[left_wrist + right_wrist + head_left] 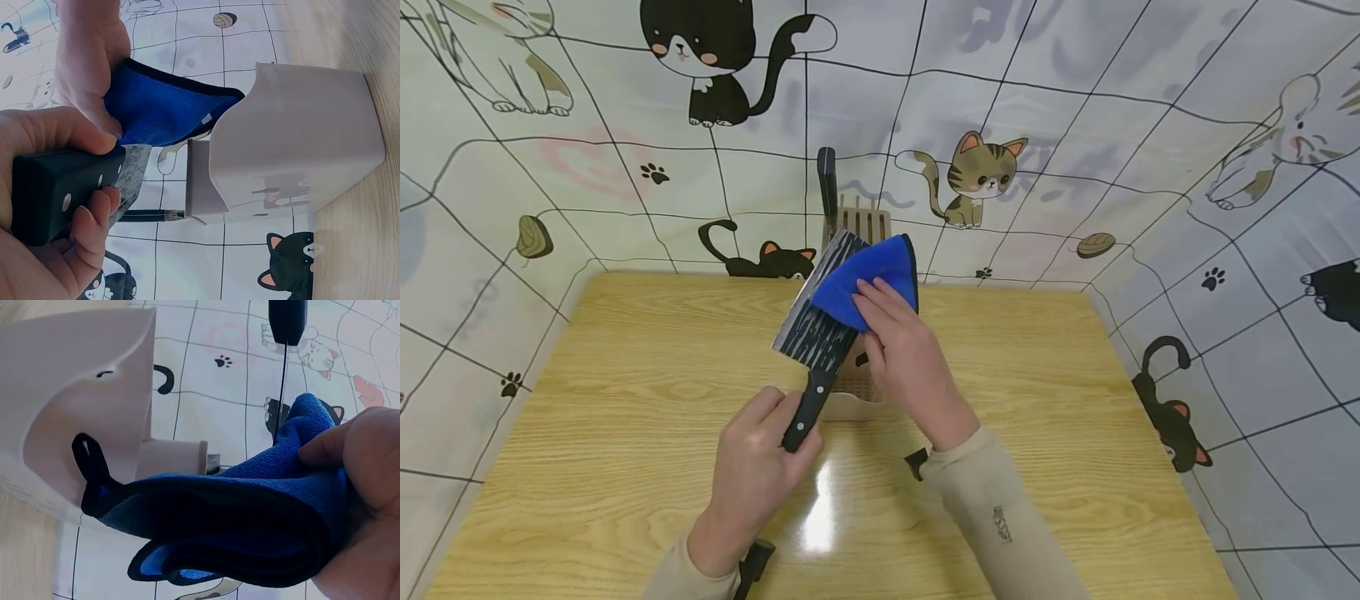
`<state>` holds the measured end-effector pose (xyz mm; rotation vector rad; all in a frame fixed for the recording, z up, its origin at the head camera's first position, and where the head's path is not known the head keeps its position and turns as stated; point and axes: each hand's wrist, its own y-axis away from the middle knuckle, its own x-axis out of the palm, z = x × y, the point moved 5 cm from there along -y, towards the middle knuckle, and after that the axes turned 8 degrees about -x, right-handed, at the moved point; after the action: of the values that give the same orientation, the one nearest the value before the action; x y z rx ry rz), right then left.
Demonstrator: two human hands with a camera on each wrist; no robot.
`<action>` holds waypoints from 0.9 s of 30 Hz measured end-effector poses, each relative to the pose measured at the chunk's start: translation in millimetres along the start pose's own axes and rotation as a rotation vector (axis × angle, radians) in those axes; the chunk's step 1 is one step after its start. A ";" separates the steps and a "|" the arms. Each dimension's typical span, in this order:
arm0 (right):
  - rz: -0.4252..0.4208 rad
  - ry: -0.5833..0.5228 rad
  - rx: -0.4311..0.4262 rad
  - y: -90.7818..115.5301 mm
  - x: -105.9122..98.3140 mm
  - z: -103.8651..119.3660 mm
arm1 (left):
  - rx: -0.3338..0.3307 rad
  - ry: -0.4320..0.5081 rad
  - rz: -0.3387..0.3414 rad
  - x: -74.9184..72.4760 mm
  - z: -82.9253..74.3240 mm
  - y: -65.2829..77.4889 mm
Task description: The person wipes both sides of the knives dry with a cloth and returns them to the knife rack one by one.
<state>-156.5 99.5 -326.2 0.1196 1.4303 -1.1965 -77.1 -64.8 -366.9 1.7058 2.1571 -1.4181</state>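
Note:
My left hand [756, 454] grips the black riveted handle of a cleaver [812, 337], whose dark, streaked blade slants up and to the right. Over the upper part of that blade lies a blue cloth [872, 262] with black edging. My right hand [913, 367] holds the cloth against the blade, its fingers extended along it in the head view. From the right wrist, the thumb presses the cloth [256, 465] near the thin blade edge, and the cloth's folded end with a black loop hangs below. The other fingers are hidden there.
A beige knife holder [850, 407] with a slotted back stands on the wooden table [662, 375], behind and under the cleaver. Another black-handled utensil [827, 179] rises from its back. Cat-patterned sheeting [1037, 100] encloses the table's back and sides.

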 end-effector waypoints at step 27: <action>0.099 0.096 0.037 -11.4 -1.5 -13.1 | 0.002 0.020 0.000 0.0 -3.1 1.1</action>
<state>-172.6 104.2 -321.7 0.2744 1.4690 -1.1486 -74.8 -62.8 -365.8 1.7272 2.1668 -1.4096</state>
